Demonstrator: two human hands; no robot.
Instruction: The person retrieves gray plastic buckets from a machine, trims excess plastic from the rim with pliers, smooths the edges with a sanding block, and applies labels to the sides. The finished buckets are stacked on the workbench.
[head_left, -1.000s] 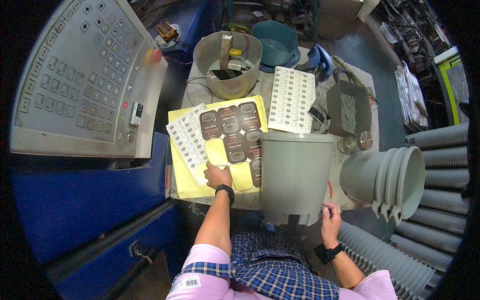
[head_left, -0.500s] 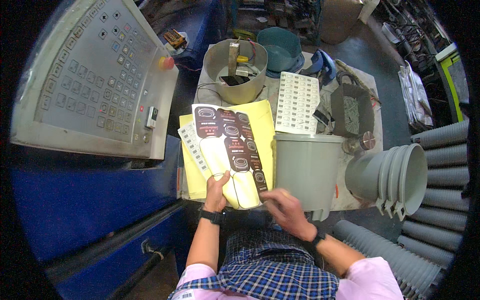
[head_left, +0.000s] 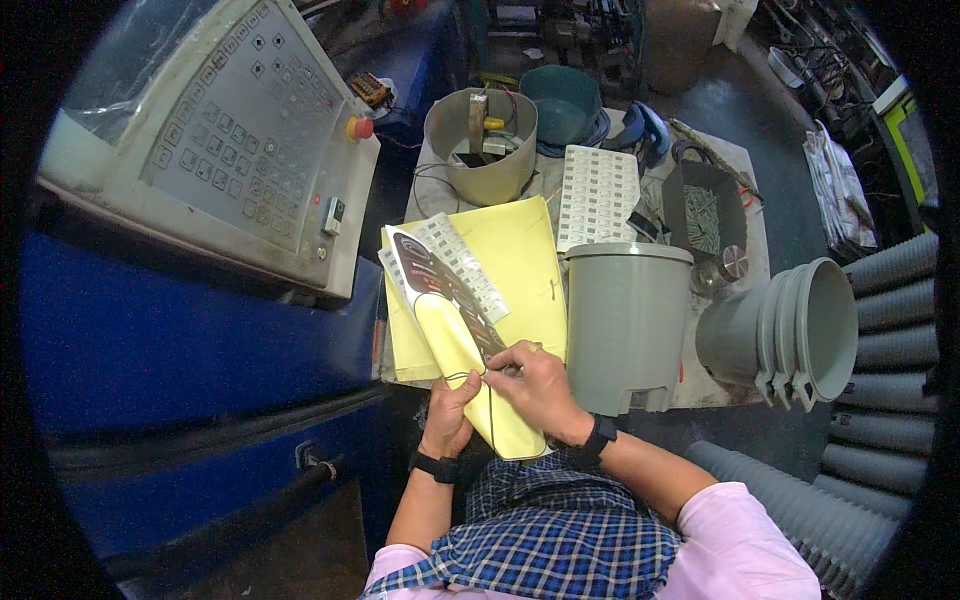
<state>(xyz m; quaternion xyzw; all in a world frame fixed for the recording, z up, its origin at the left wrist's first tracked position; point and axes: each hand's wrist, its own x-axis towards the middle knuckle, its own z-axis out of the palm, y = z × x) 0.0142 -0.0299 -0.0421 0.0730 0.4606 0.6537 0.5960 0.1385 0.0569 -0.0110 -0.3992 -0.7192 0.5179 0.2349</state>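
A sticker sheet (head_left: pixel 449 325) is bent lengthwise in front of me, with dark brown printed labels along one side and bare yellow backing on the other. My left hand (head_left: pixel 449 420) grips its lower left edge, thumb on top. The fingers of my right hand (head_left: pixel 541 388) are pinched together at the sheet's right edge, beside my left thumb. What exactly lies between those fingertips is partly hidden. Beneath and behind the sheet are yellow paper sheets (head_left: pixel 525 240) and a white sheet of small printed labels (head_left: pixel 462 255).
A grey lidded bucket (head_left: pixel 628 320) stands right of my hands, with nested grey buckets (head_left: pixel 728 340) lying beyond it. Farther back are a tool-filled tub (head_left: pixel 510 180), another label sheet (head_left: pixel 595 200) and a box of screws (head_left: pixel 708 215). A machine control panel (head_left: pixel 235 150) rises at left.
My right hand has come left onto the sheet's edge, its fingers closing in a pinch. The sticker sheet has moved toward me and bent, so its dark labels now face more to the right.
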